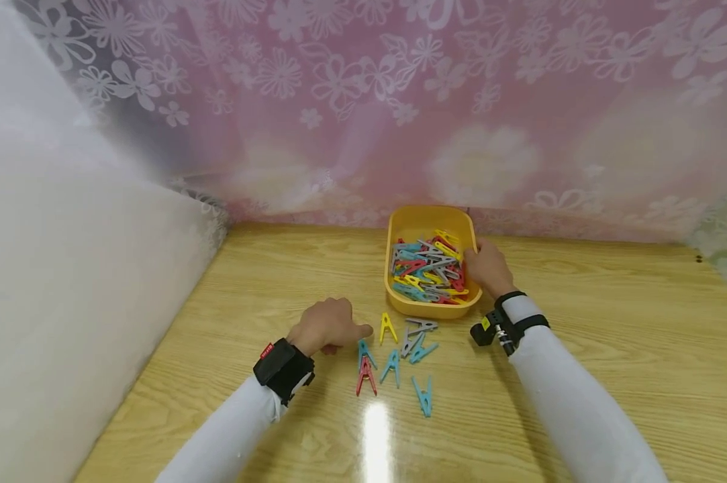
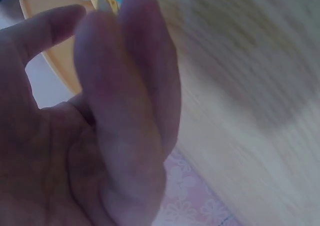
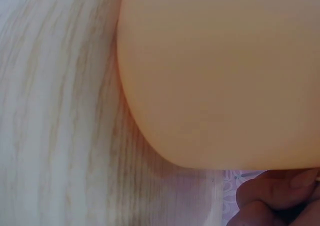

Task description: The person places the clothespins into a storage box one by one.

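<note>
My right hand [image 1: 489, 268] grips the right rim of a yellow plastic basket [image 1: 432, 310], which holds a heap of coloured clothespins [image 1: 426, 268]. In the right wrist view the basket's smooth side [image 3: 215, 75] fills most of the picture, with curled fingers [image 3: 280, 191] at its lower corner. My left hand [image 1: 327, 325] hovers low over the table, its thumb beside a blue clothespin [image 1: 364, 349]. A gap shows between thumb and fingers [image 2: 125, 85] in the left wrist view. Near it lie a red clothespin [image 1: 366, 376] and a yellow clothespin [image 1: 387, 327].
More loose clothespins lie in front of the basket: a grey one [image 1: 421, 326], a blue one [image 1: 391, 367] and another blue one [image 1: 423, 397] nearer me. A pink flowered curtain [image 1: 351, 134] hangs behind the wooden table [image 1: 611, 322]. A white wall [image 1: 85, 235] stands left.
</note>
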`<state>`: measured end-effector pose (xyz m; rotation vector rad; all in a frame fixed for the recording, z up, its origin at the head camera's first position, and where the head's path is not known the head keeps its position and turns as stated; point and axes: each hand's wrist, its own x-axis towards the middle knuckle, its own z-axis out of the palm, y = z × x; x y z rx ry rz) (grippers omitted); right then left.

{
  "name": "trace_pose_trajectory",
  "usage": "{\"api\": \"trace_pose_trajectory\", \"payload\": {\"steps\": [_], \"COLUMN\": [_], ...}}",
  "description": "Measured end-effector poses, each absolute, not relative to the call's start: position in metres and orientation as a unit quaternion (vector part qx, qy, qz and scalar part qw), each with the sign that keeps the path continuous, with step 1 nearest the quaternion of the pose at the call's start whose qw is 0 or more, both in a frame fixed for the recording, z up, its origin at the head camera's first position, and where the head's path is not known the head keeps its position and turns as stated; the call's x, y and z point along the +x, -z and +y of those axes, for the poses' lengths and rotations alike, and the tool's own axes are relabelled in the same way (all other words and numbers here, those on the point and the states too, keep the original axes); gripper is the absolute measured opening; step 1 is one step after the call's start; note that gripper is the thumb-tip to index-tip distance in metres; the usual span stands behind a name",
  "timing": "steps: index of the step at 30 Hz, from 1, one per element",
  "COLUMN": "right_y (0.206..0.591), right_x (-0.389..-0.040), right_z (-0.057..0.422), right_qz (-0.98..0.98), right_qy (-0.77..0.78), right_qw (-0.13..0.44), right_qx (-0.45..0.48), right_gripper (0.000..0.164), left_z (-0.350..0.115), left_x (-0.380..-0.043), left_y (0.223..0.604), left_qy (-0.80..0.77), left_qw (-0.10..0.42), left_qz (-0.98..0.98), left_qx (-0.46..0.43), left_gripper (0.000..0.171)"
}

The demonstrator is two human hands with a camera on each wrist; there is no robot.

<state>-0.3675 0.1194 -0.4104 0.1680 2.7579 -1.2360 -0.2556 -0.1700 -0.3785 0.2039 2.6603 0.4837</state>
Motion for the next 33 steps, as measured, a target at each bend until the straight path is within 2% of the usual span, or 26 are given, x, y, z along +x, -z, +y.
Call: {"api": "trace_pose_trajectory", "payload": {"steps": [8,15,26,33], "right_y": [0.409,0.408,0.409,0.408], "right_x": [-0.367,-0.367,-0.368,-0.367], "right_z": [0.121,0.122,0.121,0.118], "right_qz": [0.904,0.904,0.906,0.907], "right_qy": [0.420,0.418,0.413,0.412], "right_qw": [0.062,0.060,0.061,0.057], "right_qx": [0.058,0.066,0.064,0.062], "right_gripper": [0.042,0.041,0.041,0.040], "left_z": [-0.160,-0.151,-0.157,-0.164], "left_x": [-0.237,-0.225,-0.226,-0.235], "left_y": [0.385,0.391,0.393,0.371], "left_qy": [-0.142,-0.134,-0.167,-0.194], "left_qw": [0.219,0.209,0.203,0.189], "left_qz": [0.963,0.967,0.962,0.960], "left_qx": [0.063,0.063,0.067,0.070], "left_gripper": [0.051,0.041,0.042,0.047]}}
